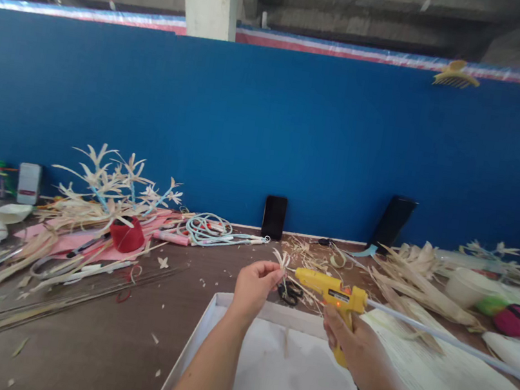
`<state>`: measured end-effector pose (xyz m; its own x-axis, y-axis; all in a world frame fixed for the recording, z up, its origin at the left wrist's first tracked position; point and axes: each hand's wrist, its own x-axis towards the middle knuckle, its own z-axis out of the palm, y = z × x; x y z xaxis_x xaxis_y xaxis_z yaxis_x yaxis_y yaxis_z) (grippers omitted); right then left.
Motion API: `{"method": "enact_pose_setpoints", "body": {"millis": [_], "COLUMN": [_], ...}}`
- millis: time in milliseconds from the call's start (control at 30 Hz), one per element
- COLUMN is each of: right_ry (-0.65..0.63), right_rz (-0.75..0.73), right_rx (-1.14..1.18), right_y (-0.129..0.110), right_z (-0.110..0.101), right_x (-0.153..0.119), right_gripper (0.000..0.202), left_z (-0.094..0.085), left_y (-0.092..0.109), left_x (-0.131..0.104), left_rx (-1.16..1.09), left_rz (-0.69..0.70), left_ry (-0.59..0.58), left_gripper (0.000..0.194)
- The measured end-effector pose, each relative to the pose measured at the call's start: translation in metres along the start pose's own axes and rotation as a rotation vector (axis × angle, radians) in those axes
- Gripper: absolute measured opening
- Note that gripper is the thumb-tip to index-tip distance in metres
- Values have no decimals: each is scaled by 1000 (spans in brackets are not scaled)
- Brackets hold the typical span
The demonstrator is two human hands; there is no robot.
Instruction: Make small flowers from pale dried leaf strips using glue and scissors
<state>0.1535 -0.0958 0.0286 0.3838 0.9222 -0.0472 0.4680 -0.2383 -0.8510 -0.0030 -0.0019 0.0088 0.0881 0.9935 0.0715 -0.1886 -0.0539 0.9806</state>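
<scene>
Here, glue gun (325,284) near pale strips (282,259)

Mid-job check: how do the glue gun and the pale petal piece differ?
The glue gun is yellow; the petal piece is whitish. The glue gun is far bulkier than the petal piece. The right hand grips the glue gun, while the left hand pinches the petal piece. Both are held, nozzle and petals close together.
</scene>
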Motion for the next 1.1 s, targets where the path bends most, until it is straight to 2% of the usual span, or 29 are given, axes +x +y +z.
{"method": "enact_pose_setpoints", "body": {"millis": [300,700,1100], "right_ry": [29,1,-10], "right_rz": [-5,5,-4], "right_rx": [-57,-81,44], "right_y": [-4,-5,0], "right_z": [-1,-2,-3], "right_x": [-4,-4,-1], "right_gripper": [50,52,51], "left_z": [0,0,0], "left_y": [-1,-1,1], "left_x": [0,1,0], "left_rx": [-10,12,1], "left_rz": [7,4,20], "left_ry": [-1,-7,-6], "left_gripper": [25,25,25]}}
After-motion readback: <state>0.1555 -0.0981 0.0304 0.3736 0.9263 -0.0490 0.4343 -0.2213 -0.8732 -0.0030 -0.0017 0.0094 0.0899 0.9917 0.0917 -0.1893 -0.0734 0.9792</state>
